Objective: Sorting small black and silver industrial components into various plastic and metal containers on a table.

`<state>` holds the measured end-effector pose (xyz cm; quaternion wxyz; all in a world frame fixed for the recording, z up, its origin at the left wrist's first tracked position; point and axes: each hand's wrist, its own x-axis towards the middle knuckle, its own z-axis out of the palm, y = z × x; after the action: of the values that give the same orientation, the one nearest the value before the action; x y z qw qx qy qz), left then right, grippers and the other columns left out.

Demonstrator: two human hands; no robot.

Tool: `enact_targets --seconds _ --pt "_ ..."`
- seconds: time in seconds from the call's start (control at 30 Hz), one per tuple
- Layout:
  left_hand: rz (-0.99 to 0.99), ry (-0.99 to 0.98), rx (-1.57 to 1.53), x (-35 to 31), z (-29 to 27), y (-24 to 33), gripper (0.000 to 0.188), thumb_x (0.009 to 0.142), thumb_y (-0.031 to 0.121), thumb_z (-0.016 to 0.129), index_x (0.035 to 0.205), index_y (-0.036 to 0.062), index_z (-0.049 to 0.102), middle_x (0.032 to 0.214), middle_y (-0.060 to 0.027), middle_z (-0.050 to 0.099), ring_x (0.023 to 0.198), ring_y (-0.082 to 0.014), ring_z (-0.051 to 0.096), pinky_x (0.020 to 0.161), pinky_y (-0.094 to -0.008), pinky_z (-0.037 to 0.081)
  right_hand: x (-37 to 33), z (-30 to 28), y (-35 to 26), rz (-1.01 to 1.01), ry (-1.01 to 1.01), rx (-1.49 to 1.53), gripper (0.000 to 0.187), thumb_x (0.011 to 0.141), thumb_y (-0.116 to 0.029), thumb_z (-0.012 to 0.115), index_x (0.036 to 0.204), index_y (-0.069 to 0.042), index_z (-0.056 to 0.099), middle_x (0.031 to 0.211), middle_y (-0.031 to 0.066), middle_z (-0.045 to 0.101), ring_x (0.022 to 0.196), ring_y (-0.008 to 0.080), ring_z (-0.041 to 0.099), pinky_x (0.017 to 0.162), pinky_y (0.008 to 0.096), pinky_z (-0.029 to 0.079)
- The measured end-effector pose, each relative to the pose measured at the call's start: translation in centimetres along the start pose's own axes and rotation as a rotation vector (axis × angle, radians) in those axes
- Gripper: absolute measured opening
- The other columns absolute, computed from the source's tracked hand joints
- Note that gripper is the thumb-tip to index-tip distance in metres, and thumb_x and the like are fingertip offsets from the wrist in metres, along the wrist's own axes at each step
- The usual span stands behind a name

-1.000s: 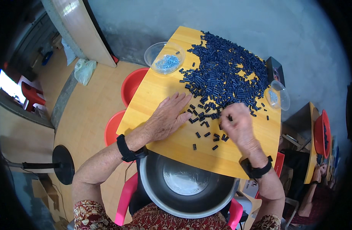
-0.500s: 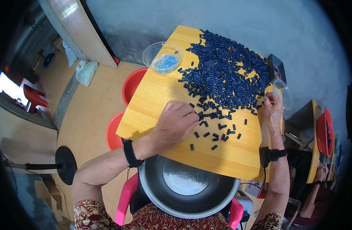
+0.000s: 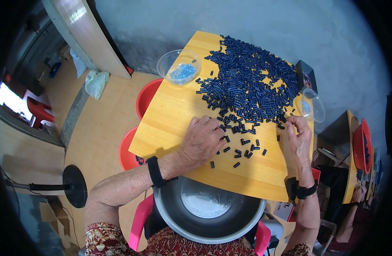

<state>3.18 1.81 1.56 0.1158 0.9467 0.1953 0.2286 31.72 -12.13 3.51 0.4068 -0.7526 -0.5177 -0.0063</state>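
A large heap of small black cylindrical pieces (image 3: pixel 247 81) covers the far part of a yellow wooden table (image 3: pixel 170 115), with loose ones scattered toward me. My left hand (image 3: pixel 202 141) rests low over the table at the heap's near left edge. Its fingers are curled, and what they hold is hidden under the knuckles. At the heap's right edge is my right hand (image 3: pixel 300 140), thumb and fingertips drawn together near a few black pieces; anything in the pinch is too small to make out. Just beyond it a clear round bowl (image 3: pixel 317 106) holds small silvery parts.
Another clear bowl (image 3: pixel 164 66) with bluish-silver screw-like parts stands at the table's far left corner. A metal basin (image 3: pixel 166 213) sits on my lap below the table edge. Red tubs (image 3: pixel 147 98) stand at left. A dark box (image 3: pixel 306 74) lies far right; another person's hand (image 3: pixel 358 193) works at right.
My right hand has come back from the right-hand clear bowl toward the heap's near right edge, uncovering the bowl's contents. My left hand has shifted slightly nearer and right.
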Motion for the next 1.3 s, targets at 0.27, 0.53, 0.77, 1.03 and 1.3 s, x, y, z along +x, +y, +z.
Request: enact_targets --seconds 0.27,0.53,0.77,1.03,1.3 --pt "0.018 -0.009 0.008 0.7 0.3 0.0 0.011 0.079 0.013 0.072 0.088 0.0086 0.068 0.088 -0.0056 0.056 0.092 -0.0250 0.054 0.082 -0.0392 0.042 -1.1 -0.6 -0.7 -0.042 -0.029 0.004 0.010 0.085 0.001 0.064 0.094 0.003 0.065 0.091 0.0137 0.064 0.092 0.0287 0.063 0.084 0.0352 0.049" --pt "-0.114 0.159 -0.165 4.2 -0.9 -2.2 0.012 0.080 0.011 0.071 0.091 0.0054 0.068 0.087 -0.0084 0.063 0.089 -0.0298 0.060 0.079 -0.0420 0.047 -3.5 -2.0 1.1 0.197 -0.043 0.071 0.022 0.092 -0.008 0.063 0.112 0.002 0.065 0.108 0.0162 0.066 0.102 0.0306 0.063 0.090 0.0340 0.049" --pt "-0.265 0.128 -0.250 2.7 -0.5 -3.1 0.014 0.087 0.012 0.069 0.098 0.0023 0.071 0.096 -0.0102 0.068 0.092 -0.0292 0.062 0.082 -0.0399 0.051 -4.5 -1.4 -2.6 -0.206 -0.143 -0.140 0.024 0.088 -0.006 0.066 0.110 0.003 0.067 0.107 0.0192 0.066 0.099 0.0359 0.061 0.089 0.0414 0.049" --pt "-0.278 0.111 -0.246 1.2 -1.3 -3.6 0.014 0.089 0.011 0.067 0.099 0.0018 0.070 0.094 -0.0107 0.067 0.089 -0.0254 0.062 0.075 -0.0365 0.052 -1.6 3.6 -3.3 -0.288 -0.328 -0.075 0.019 0.080 -0.007 0.072 0.098 -0.001 0.070 0.093 0.0128 0.065 0.091 0.0323 0.059 0.084 0.0426 0.046" --pt "-0.274 0.088 -0.257 -0.3 -1.8 -4.4 0.016 0.088 0.009 0.068 0.102 0.0016 0.070 0.097 -0.0110 0.067 0.089 -0.0256 0.063 0.078 -0.0365 0.052 -1.0 4.7 -3.1 -0.276 -0.317 -0.153 0.012 0.079 -0.007 0.073 0.090 -0.004 0.070 0.089 0.0100 0.064 0.089 0.0306 0.059 0.083 0.0417 0.047"
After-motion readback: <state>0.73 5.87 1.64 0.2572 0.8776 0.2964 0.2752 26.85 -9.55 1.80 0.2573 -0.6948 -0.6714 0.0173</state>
